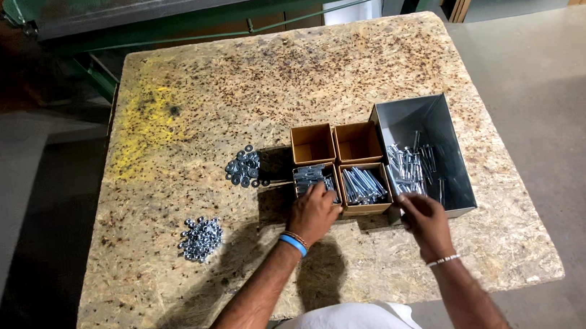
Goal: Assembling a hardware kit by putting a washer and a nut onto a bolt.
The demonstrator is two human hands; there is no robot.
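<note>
My left hand (313,213) curled into near-left box of bolts (312,178), grip hidden | my right hand (426,221) fingers pinching at grey metal bin (440,116), 3 o'clock, feeding sorting | washers (245,167) 10 o'clock.

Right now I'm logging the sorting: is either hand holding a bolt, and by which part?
Cannot be told: the left hand rests in a cardboard box, the right hand at the metal bin.
</note>
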